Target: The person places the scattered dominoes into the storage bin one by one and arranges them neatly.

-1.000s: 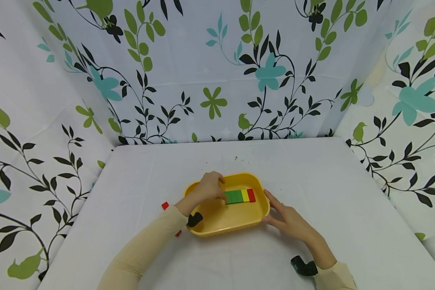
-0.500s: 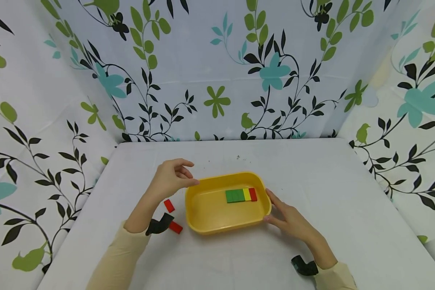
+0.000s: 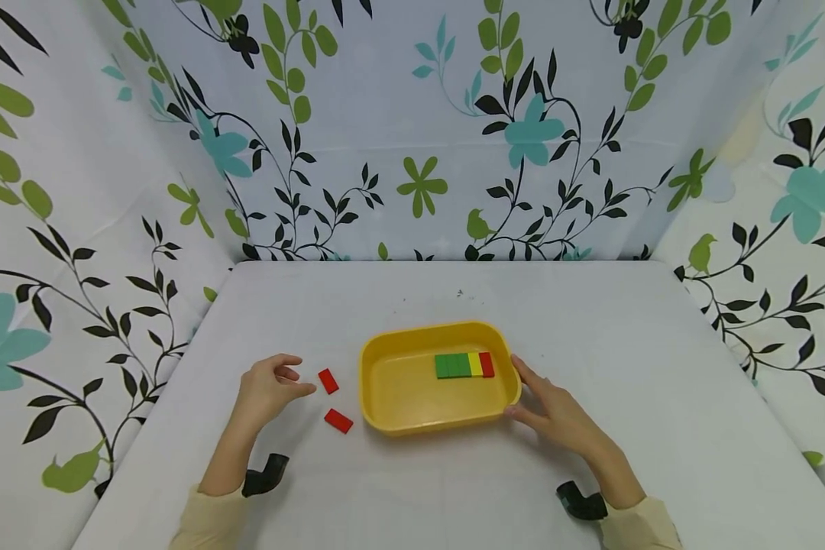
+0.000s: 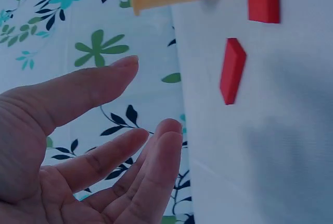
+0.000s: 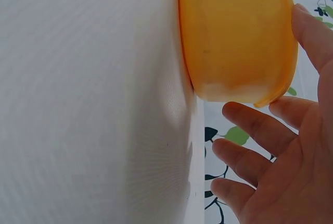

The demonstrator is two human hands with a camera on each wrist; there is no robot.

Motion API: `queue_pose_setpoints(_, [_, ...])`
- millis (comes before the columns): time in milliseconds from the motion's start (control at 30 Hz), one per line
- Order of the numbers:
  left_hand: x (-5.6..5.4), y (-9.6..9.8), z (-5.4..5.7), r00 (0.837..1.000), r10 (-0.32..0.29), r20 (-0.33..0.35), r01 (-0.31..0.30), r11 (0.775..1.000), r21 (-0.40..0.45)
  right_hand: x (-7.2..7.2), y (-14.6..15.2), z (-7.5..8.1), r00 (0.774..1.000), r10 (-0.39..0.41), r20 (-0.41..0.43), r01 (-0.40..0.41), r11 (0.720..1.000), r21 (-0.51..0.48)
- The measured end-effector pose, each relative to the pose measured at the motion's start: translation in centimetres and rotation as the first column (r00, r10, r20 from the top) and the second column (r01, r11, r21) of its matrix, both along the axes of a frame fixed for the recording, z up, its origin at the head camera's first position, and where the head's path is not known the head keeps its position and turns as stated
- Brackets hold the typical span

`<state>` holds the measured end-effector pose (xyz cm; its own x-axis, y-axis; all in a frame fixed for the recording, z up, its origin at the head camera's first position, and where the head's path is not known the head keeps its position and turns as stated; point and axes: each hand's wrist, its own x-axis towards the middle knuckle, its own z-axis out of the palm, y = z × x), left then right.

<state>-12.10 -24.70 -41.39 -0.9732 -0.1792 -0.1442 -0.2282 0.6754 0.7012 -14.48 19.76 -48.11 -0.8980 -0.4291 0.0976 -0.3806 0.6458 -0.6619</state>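
A yellow tray [image 3: 399, 401] sits near the middle of the white table. Inside it, against the far right, green blocks [image 3: 452, 366], a yellow block [image 3: 476, 364] and a red block [image 3: 486, 364] lie side by side in a row. Left of the tray are two loose red blocks, one farther [image 3: 328, 381] and one nearer [image 3: 338, 420]. My left hand [image 3: 268, 393] hovers just left of them, holding nothing, thumb and fingers apart. My right hand [image 3: 553, 412] touches the tray's right end with thumb and index finger; its other fingers stand off the tray in the right wrist view.
The white-covered table [image 3: 412, 496] meets a leaf-patterned curtain [image 3: 357, 114] at the back and both sides. A black wrist mount [image 3: 266, 475] sits on the left wrist, another [image 3: 581, 502] on the right.
My left hand has come out of the tray, crossed its left rim and moved leftward and nearer, past the two red blocks. The right hand keeps touching the tray's right end.
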Motion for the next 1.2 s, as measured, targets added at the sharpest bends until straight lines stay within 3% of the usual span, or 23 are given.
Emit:
queue_pose_setpoints(200, [-1.5, -0.8, -3.0, 0.998, 0.006, 0.064, -0.011, 0.997, 0.072, 0.1, 0.1, 0.0, 1.000, -0.012, 0.004, 0.012, 1.000, -0.006])
queue_pose_setpoints(467, [-2.7, -0.2, -5.3, 0.997, 0.004, 0.072, -0.009, 0.997, 0.075, 0.2, -0.2, -0.1, 0.999, -0.032, -0.033, 0.033, 0.999, 0.011])
queue_pose_setpoints(767, [-3.5, 0.5, -6.4, 1.000, 0.001, 0.008, -0.001, 1.000, -0.016, 0.3, -0.2, -0.2, 0.999, -0.034, -0.043, 0.034, 0.999, 0.018])
queue_pose_setpoints(1200, [-3.7, 0.5, -7.0, 0.999, 0.036, 0.000, -0.036, 0.999, -0.005, 0.2, 0.0, -0.3, 0.999, -0.022, -0.048, 0.023, 1.000, 0.018])
